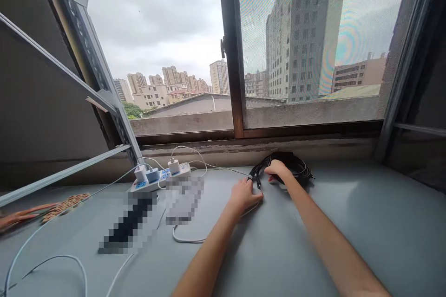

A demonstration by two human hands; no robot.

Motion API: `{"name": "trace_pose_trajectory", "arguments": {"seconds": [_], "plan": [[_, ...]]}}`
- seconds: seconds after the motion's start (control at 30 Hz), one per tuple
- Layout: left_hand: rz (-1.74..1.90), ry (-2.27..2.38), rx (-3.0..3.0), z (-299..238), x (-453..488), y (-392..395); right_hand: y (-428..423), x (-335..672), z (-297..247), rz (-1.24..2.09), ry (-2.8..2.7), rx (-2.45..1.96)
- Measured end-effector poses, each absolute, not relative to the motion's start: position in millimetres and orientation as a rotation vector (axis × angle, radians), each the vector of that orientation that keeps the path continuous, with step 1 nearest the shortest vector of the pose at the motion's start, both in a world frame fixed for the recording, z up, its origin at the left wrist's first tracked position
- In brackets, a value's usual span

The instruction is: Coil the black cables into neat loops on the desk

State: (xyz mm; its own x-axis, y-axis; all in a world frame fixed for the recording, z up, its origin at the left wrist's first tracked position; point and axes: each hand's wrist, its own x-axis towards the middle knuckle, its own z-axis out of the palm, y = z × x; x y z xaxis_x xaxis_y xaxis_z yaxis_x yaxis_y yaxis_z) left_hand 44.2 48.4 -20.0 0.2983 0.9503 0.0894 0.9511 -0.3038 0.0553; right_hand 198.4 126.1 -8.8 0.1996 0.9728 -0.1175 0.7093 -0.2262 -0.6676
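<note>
A coil of black cable (298, 167) lies on the grey tabletop, close under the window. My right hand (278, 169) is closed on the near left part of this coil, its fingertips partly hidden behind the hand. Just left of it, my left hand (244, 195) grips the black cable near its loose ends, thumb toward the right; the exact hold is partly hidden. A thin white cable (190, 241) passes under my left hand. Another white cord (223, 168) leads from the power strip toward the coil's left end.
A white power strip (181, 171) with several plugged-in chargers stands at the left. Two blurred-out items, one dark (130, 227) and one pale (184, 199), lie before it. A brown beaded item (64, 206) is at far left. Metal shelf posts (104, 74) flank the window.
</note>
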Motion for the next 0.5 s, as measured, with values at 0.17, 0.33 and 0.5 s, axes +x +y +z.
{"name": "trace_pose_trajectory", "arguments": {"seconds": [0.17,0.33,0.5], "plan": [[-0.183,-1.877,-2.527,-22.2,43.4,49.9,127.0,230.3,11.9,1.013,-1.494,-1.922],[-0.256,-2.020,-2.421,-25.0,42.5,54.5,119.8,269.2,21.3,1.006,-1.443,-1.936],[-0.252,-2.233,-2.193,-25.7,29.6,63.4,117.8,269.9,15.9,0.756,-1.498,-2.035]]}}
